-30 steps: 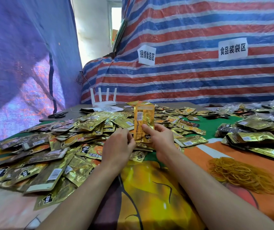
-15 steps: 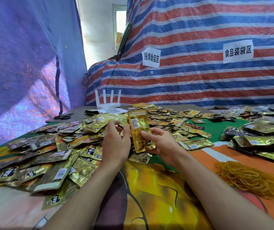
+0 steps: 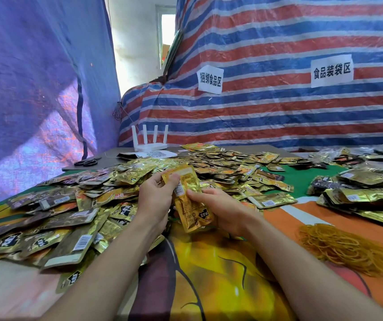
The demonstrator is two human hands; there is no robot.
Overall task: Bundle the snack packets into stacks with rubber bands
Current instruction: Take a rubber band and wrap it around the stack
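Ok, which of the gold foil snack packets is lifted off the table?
The gold foil snack packet gripped between the left hand and the right hand, raised above the loose pile; all others lie on the table.

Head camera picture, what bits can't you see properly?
- Held packets, head view: the count is hidden; they overlap, and the left hand and right hand cover their edges.
- Rubber bands, head view: too thin and tangled to count.
- Packet heap on the right, head view: cut off by the picture's right edge.
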